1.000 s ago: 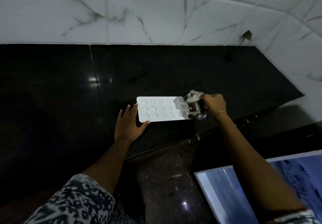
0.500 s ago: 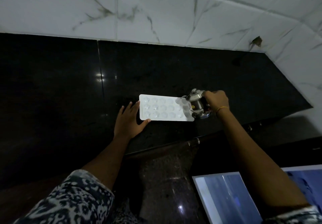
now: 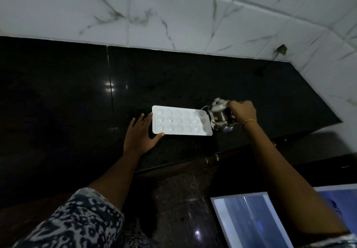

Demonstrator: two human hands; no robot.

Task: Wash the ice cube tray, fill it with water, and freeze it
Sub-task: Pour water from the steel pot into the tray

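White ice tray [image 3: 181, 120] on black tabletop [image 3: 193, 79].
Left hand [image 3: 140, 133] flat, steadying it; right hand [image 3: 242, 112] grips one steel kettle [image 3: 220, 115]; marble wall tiles [image 3: 173, 12].

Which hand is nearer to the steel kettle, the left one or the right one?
Right. The right hand grips the kettle at the tray's right end; the left hand rests at the opposite end of the ice cube tray.

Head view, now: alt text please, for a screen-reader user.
A right hand tilts a small steel kettle over the right end of a white plastic ice cube tray on a black stone counter; the left hand lies flat against its left end.
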